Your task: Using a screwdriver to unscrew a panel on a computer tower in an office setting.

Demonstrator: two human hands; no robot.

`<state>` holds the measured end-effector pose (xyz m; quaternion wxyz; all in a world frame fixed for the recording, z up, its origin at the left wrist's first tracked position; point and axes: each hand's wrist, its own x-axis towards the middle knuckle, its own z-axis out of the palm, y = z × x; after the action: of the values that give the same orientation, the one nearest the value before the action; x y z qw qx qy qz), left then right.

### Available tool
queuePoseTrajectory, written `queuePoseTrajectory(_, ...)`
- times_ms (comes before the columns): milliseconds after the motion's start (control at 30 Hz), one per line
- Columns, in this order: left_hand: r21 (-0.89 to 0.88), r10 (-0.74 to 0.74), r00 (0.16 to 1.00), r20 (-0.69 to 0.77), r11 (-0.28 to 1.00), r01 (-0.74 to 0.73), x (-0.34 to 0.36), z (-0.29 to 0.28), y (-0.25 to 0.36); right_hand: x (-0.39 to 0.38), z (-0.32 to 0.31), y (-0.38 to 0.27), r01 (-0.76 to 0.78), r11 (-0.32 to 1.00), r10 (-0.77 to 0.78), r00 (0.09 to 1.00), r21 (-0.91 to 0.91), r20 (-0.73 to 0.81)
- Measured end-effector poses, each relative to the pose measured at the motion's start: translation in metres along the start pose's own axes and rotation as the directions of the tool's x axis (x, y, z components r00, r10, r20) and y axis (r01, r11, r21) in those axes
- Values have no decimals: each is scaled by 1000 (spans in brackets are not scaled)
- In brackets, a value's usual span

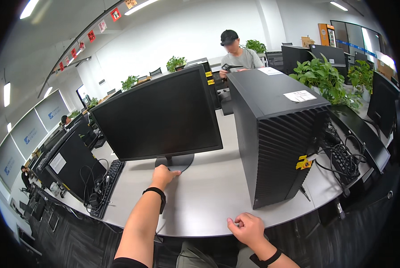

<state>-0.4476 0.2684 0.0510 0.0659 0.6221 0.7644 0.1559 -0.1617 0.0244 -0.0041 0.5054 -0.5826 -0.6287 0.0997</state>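
Observation:
A black monitor [160, 116] with a dark screen stands upright on the white desk [195, 210]. My left hand [163, 175] grips the near edge of its round stand base [185, 163], the thumb lying along the rim and the other fingers partly hidden. Beside the desk's front edge, my right hand [247, 228] is held loosely curled, with nothing visible in it. To the right of the monitor stands a tall black computer tower [276, 147] with a ribbed front, closest to my right hand. White labels lie on its top, and a yellow tag is on its front.
At left are a black keyboard [113, 183], bundled cables [95, 196] and another tower [75, 167]. Coiled cables [343, 156] and a flat-lying monitor [361, 134] lie at right, near a leafy plant [320, 76]. Across the desk a person [242, 58] handles a dark object.

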Motion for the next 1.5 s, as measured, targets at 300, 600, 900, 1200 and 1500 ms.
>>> queuePoseTrajectory(300,13,-51,998,-32,999,51,32,10,14,-2,5,4,44,999,-44,999,23,-12)
queuePoseTrajectory(600,14,-146,987,69,989,145,70,11,36,-1,7,-4,31,998,-32,999,48,6)
queuePoseTrajectory(900,-68,-138,973,185,986,152,94,25,27,2,6,-5,107,994,-107,994,-25,15)
queuePoseTrajectory(1200,-424,511,852,116,801,-423,-59,-17,74,-7,6,4,124,989,-130,990,-79,-63)
queuePoseTrajectory(1500,-519,771,636,30,556,-650,-200,-67,123,-32,-42,-2,39,829,136,953,558,-270)
